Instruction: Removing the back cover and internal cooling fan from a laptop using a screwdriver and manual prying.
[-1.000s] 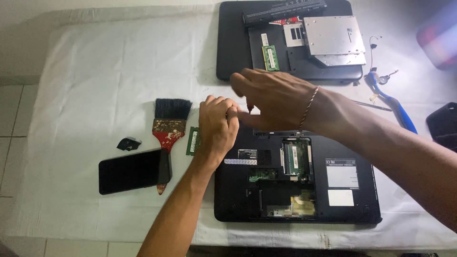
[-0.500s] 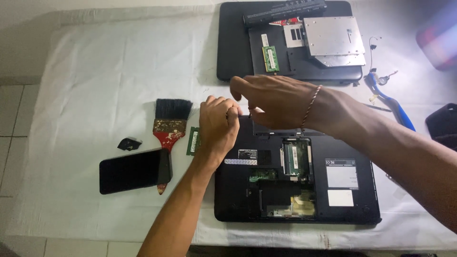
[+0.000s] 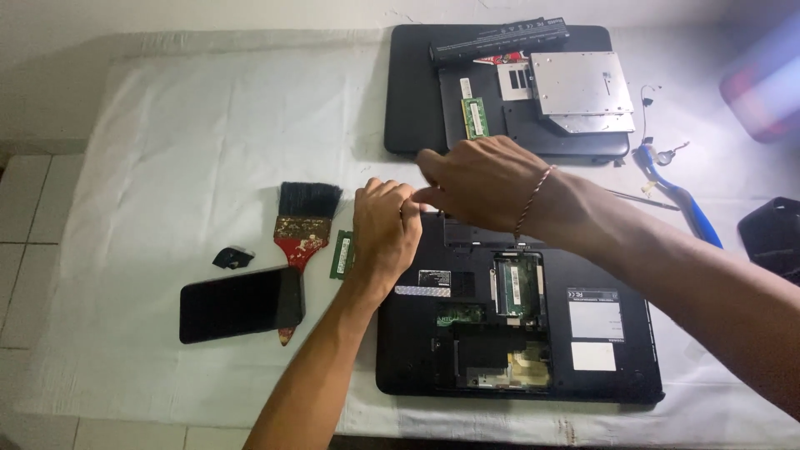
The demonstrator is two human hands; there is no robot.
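My hands have barely shifted over the last second: both sit at the far left corner of the open laptop (image 3: pixel 517 325), as they did before, so I judge the fiddly work at that edge is not finished. My left hand (image 3: pixel 385 233) is curled into a loose fist, knuckles up, resting on the laptop's far left corner; I cannot tell whether it pinches anything. My right hand (image 3: pixel 483 185) reaches across from the right, fingers bent down toward the left hand and touching it; whatever small part may lie between them is hidden.

The laptop lies belly-up on the white cloth (image 3: pixel 167 167) covering the worktop, its hatch off, with a green memory board (image 3: pixel 517 285) showing in the bay. On its base sit two white rectangular labels (image 3: pixel 595 321) right of the bay, one above the other, and a narrow silver sticker (image 3: pixel 422 291) left of it. Just left of the laptop, half under my left wrist, lies a loose green memory stick (image 3: pixel 342 255). Further left are a red-handled paintbrush (image 3: pixel 300 229), a dark phone (image 3: pixel 240 303) and a small black scrap (image 3: pixel 232 257). Beyond the laptop lies a second black laptop (image 3: pixel 417 92) carrying a long black battery (image 3: pixel 498 40), a silver drive (image 3: pixel 583 90) and another green stick (image 3: pixel 475 117). Right of that sits a blue-handled tool (image 3: pixel 679 200).
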